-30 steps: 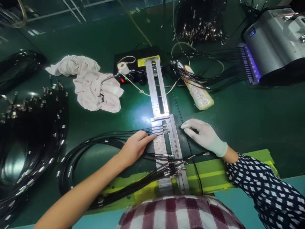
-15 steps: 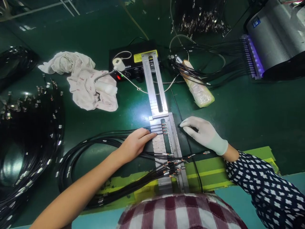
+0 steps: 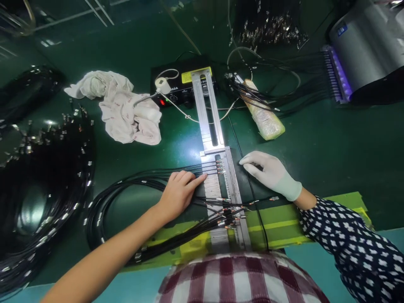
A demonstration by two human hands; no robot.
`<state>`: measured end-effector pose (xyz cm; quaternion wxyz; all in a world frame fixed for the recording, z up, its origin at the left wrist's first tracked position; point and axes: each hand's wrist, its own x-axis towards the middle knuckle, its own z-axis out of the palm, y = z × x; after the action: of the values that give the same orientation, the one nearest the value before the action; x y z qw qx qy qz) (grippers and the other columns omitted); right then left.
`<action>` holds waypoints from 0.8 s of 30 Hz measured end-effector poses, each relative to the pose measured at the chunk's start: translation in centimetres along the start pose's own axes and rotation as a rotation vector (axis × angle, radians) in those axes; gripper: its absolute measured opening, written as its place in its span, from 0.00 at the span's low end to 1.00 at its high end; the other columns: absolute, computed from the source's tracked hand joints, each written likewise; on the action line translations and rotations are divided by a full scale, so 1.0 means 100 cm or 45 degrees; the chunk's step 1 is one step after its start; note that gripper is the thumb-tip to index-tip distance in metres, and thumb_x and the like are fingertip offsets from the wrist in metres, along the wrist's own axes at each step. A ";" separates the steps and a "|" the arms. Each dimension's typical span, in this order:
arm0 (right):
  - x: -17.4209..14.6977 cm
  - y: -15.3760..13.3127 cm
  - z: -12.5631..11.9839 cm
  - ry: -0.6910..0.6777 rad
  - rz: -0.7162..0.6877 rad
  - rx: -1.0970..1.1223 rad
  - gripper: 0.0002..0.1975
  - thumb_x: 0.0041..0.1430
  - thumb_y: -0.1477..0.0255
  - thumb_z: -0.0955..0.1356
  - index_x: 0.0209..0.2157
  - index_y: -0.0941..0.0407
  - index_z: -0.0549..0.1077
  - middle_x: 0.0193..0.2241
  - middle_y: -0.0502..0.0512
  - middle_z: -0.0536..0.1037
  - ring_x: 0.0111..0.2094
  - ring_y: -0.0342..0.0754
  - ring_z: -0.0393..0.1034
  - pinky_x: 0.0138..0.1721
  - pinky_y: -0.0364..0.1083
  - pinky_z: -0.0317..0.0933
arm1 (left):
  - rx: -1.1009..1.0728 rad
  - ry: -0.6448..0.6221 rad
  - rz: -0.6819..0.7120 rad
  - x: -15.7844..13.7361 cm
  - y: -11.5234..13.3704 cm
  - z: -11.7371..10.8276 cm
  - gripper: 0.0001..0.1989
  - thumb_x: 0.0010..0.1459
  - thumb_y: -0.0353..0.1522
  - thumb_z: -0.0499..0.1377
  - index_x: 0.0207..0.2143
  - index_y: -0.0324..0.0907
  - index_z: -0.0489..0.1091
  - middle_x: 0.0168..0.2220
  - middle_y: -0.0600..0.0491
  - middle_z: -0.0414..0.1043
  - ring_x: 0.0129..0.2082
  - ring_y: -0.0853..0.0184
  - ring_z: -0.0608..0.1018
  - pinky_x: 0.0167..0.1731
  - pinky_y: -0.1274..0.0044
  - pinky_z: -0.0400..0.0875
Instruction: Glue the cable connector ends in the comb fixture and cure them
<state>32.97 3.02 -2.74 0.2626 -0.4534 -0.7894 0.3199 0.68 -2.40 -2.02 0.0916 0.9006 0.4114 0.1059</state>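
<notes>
My bare left hand [image 3: 178, 195] lies over several thin black cables [image 3: 189, 168], its fingers bent around them and one digit stretched out to the metal slotted fixture [image 3: 213, 185]. The cable ends with small metal terminals [image 3: 220, 166] lie side by side across the fixture's slot. My right hand [image 3: 269, 172], in a white glove, hovers right of the fixture beside a black cord [image 3: 244, 166]. Its thumb and forefinger are apart with nothing visible between them. Nearer my body, a loose bunch of cable ends [image 3: 225, 216] rests across the fixture.
A black control box [image 3: 176, 94] stands behind the fixture, with a crumpled white cloth [image 3: 118, 113] to its left. At right are a plastic-wrapped block [image 3: 268, 122] and a grey machine [image 3: 362, 54] with a purple glow. A cable pile [image 3: 47, 189] fills the left.
The view has shifted slightly, so most things sit a little to the right. The left hand's fingers have moved slightly over the cables. The right hand has hardly changed.
</notes>
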 end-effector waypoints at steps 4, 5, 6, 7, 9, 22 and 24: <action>0.000 0.000 0.000 -0.004 -0.018 0.026 0.10 0.67 0.70 0.64 0.40 0.53 0.78 0.41 0.52 0.80 0.43 0.51 0.74 0.46 0.51 0.66 | -0.379 -0.244 -0.019 -0.009 -0.004 -0.019 0.13 0.68 0.32 0.53 0.53 0.41 0.68 0.42 0.50 0.72 0.42 0.65 0.70 0.45 0.72 0.64; 0.000 0.000 -0.001 -0.001 -0.015 0.026 0.10 0.67 0.70 0.64 0.40 0.53 0.78 0.41 0.52 0.80 0.43 0.51 0.74 0.46 0.51 0.66 | -0.445 -0.281 -0.041 -0.013 -0.005 -0.022 0.11 0.68 0.32 0.53 0.50 0.42 0.69 0.43 0.50 0.72 0.43 0.66 0.71 0.46 0.72 0.65; 0.000 -0.001 -0.001 0.002 -0.009 0.026 0.10 0.67 0.69 0.64 0.40 0.53 0.78 0.41 0.52 0.80 0.43 0.51 0.74 0.46 0.51 0.66 | -0.500 -0.291 -0.067 -0.016 -0.006 -0.024 0.09 0.68 0.32 0.53 0.47 0.43 0.70 0.43 0.50 0.72 0.43 0.66 0.71 0.46 0.72 0.65; 0.000 -0.001 -0.001 0.005 0.000 0.025 0.10 0.67 0.69 0.64 0.40 0.53 0.78 0.41 0.53 0.80 0.43 0.51 0.74 0.46 0.51 0.66 | -0.554 -0.272 -0.092 -0.019 -0.007 -0.025 0.09 0.68 0.31 0.53 0.45 0.43 0.71 0.42 0.50 0.72 0.43 0.67 0.72 0.46 0.73 0.66; 0.000 -0.001 -0.002 0.006 0.012 0.025 0.11 0.67 0.69 0.64 0.40 0.53 0.78 0.41 0.53 0.80 0.42 0.51 0.74 0.46 0.51 0.66 | -0.664 -0.168 -0.143 -0.022 -0.007 -0.023 0.08 0.68 0.30 0.54 0.43 0.43 0.73 0.41 0.51 0.71 0.42 0.68 0.73 0.44 0.75 0.68; 0.001 -0.004 -0.001 0.035 -0.016 0.009 0.11 0.66 0.70 0.64 0.39 0.53 0.78 0.40 0.54 0.81 0.42 0.51 0.75 0.46 0.52 0.67 | -0.594 0.009 -0.186 -0.033 -0.018 -0.031 0.07 0.66 0.28 0.55 0.42 0.42 0.72 0.40 0.50 0.71 0.43 0.68 0.74 0.42 0.77 0.72; 0.001 -0.004 -0.001 0.033 -0.016 0.007 0.10 0.66 0.70 0.64 0.40 0.53 0.78 0.40 0.53 0.81 0.42 0.51 0.75 0.46 0.51 0.67 | -0.491 0.021 -0.215 -0.049 -0.028 -0.037 0.07 0.66 0.27 0.55 0.43 0.43 0.72 0.41 0.50 0.71 0.43 0.68 0.74 0.42 0.77 0.71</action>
<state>32.81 2.96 -2.37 0.2761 -0.4517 -0.7878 0.3147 -5.43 -4.06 0.25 0.2675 0.8279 0.4581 0.1821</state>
